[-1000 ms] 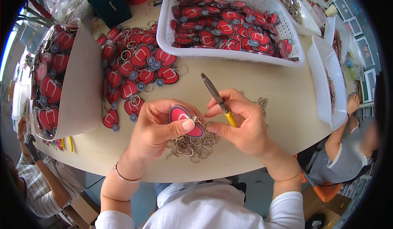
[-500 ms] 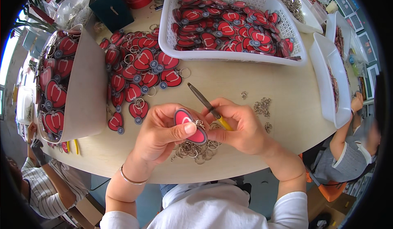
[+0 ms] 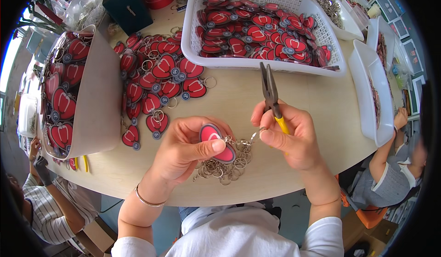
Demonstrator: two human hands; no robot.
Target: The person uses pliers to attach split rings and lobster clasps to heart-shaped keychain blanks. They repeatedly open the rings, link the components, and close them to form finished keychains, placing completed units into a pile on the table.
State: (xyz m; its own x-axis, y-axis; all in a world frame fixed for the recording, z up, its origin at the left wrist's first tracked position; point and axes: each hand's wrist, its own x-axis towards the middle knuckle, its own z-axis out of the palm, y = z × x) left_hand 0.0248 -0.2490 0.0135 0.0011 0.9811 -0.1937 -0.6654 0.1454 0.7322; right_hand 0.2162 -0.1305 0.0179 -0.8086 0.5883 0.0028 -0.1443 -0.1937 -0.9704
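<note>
My left hand (image 3: 186, 147) pinches a red heart-shaped key tag (image 3: 210, 133) with a grey border between thumb and fingers. From the tag's edge a short metal chain with a split ring (image 3: 250, 140) stretches across to my right hand (image 3: 294, 137), whose thumb and forefinger grip its end. Also in my right hand are needle-nose pliers (image 3: 270, 89) with yellow handles, their jaws pointing away from me and slightly apart. Just below the tag, a heap of split rings with chains (image 3: 220, 169) lies on the table, partly covered by my left hand.
A white basket (image 3: 262, 64) of red tags stands at the far side. Finished-looking tags with rings (image 3: 163, 69) lie left of centre, beside a full beige bin (image 3: 98, 105). White trays (image 3: 367, 101) line the right. Co-workers sit at both sides.
My right hand has moved right, drawing the chain and ring out from the tag. The pliers have swung from pointing left to nearly straight away. My left hand stays nearly still.
</note>
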